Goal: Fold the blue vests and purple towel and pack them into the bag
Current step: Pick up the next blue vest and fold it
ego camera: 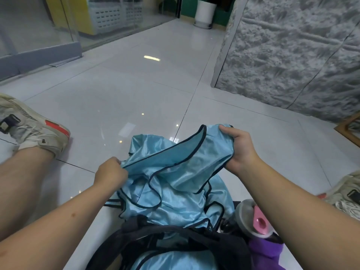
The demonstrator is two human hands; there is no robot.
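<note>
A shiny light-blue vest (175, 168) with dark piping is stretched between my hands above the floor. My left hand (110, 172) pinches its left edge, and my right hand (236, 148) grips its upper right corner. More blue vest fabric (175, 203) is heaped underneath, draping over the black bag (165, 240) at the bottom centre. Another blue piece (171, 260) shows inside the bag's opening. The purple towel (266, 254) lies bunched at the bag's right side, partly hidden by my right forearm.
A grey bottle with a pink lid (253, 219) lies right of the bag. My legs are spread on the glossy tiled floor, with one shoe (33, 127) at left and another (344, 193) at right. A textured grey wall (292, 55) rises at right, glass doors (39, 36) at back left.
</note>
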